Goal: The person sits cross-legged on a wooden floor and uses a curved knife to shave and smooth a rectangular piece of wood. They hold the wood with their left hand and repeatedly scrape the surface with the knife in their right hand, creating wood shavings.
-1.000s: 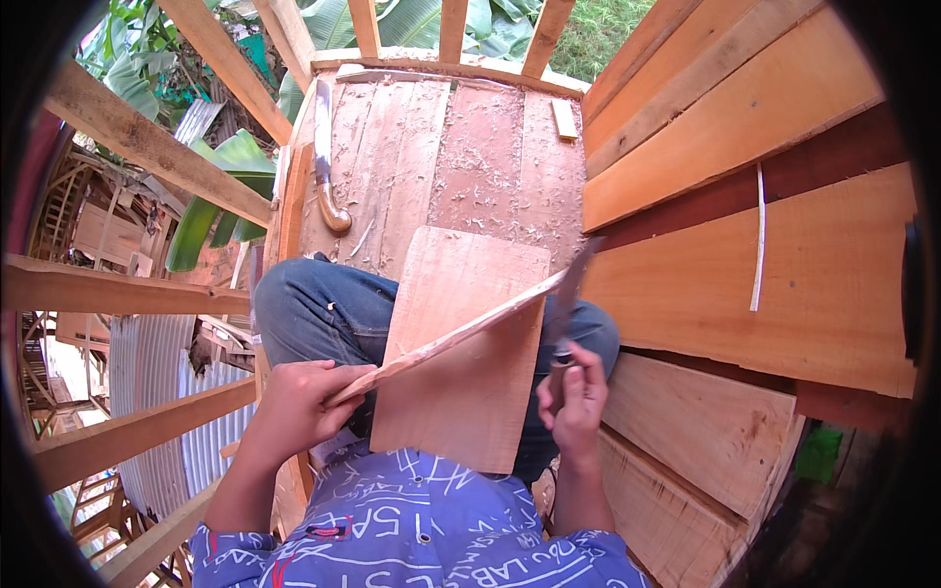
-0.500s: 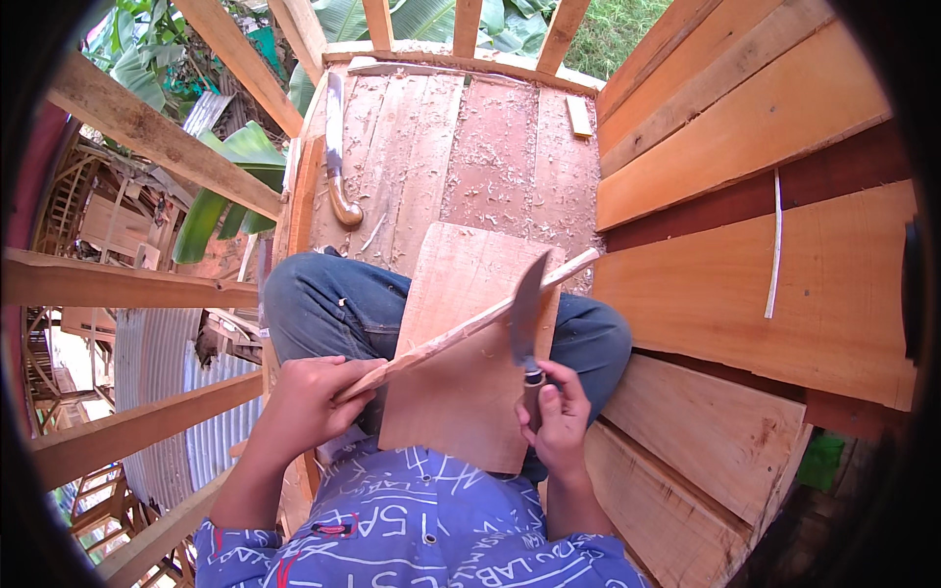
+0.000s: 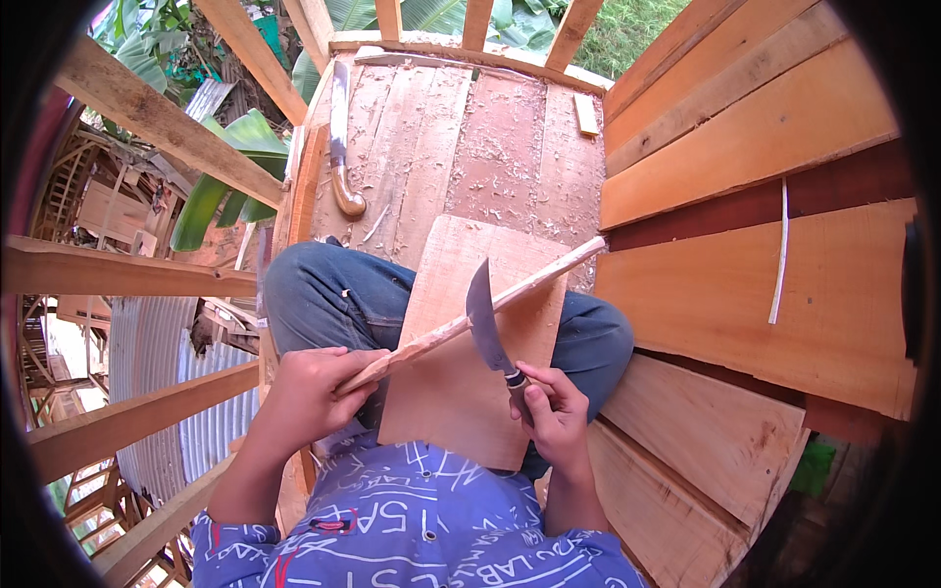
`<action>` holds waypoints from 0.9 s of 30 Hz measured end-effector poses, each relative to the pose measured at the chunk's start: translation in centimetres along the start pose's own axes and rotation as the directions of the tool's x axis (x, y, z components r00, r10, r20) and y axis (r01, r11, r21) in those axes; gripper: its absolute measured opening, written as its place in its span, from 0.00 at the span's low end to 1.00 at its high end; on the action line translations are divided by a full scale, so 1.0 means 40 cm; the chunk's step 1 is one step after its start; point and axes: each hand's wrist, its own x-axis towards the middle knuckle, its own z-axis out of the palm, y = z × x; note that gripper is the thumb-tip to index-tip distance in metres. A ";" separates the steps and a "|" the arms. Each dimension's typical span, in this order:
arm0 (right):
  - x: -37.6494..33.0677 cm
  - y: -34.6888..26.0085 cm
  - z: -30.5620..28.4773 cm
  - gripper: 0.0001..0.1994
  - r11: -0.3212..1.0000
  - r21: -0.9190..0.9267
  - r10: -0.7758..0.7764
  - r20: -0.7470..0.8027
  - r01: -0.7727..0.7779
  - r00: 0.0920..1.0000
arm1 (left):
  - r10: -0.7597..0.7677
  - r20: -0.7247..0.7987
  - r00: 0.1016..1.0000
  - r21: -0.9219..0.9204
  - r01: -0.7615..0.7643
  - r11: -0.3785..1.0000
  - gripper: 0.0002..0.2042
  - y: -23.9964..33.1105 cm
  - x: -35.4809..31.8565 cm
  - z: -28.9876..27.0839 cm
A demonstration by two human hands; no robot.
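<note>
My left hand [image 3: 319, 394] is closed round the near end of a long pale wooden stick [image 3: 537, 283], which slants up to the right above my lap. In my right hand [image 3: 555, 416] is a knife [image 3: 484, 316] with a curved dark blade and a short wooden handle. The blade points up and leans left, its edge at or just over the middle of the stick; whether it touches I cannot tell. Under both lies a flat wooden board [image 3: 461, 392], resting across my crossed legs.
A machete [image 3: 340, 147] with a wooden handle lies on the plank floor [image 3: 431, 118] at the far left, among wood shavings. A small wood block [image 3: 585, 115] sits at the far right. Slatted rails [image 3: 137, 268] stand on my left, a plank wall [image 3: 745, 265] on my right.
The knife blade has tilted left and moved toward my left hand along the stick. The stick's far end has risen slightly. Both hands keep their hold.
</note>
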 end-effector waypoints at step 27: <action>0.048 -0.063 -0.038 0.15 0.974 -0.045 0.226 0.137 -0.222 0.964 | -0.036 0.082 0.996 0.055 0.032 0.998 0.19 0.005 0.014 -0.012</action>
